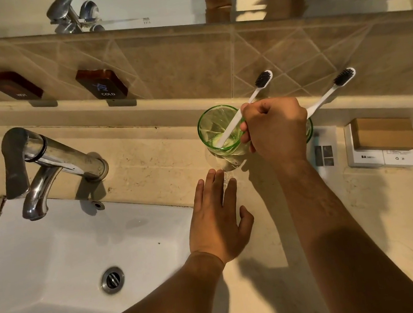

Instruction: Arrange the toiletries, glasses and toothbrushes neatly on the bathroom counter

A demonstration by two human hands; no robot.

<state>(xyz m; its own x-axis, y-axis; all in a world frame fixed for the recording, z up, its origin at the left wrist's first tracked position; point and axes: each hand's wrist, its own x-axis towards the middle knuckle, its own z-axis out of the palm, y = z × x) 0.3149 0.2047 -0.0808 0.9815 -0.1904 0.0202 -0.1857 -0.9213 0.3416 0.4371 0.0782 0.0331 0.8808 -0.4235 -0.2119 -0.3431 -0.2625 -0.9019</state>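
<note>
Counter [147, 165] | right fingers [245, 126] grip toothbrush [246, 107] in glass [219, 130] | left fingers [214, 182] spread | faucet [47, 158] left

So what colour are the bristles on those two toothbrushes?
Black, on white handles: toothbrushes, clearest in the head view.

A bathroom: white sink [54, 259], chrome faucet [47, 158], tiled backsplash [185, 60], mirror [150, 1] above.

Beige counter [147, 165] — glasses [219, 133] (green), box [382, 140]
</note>
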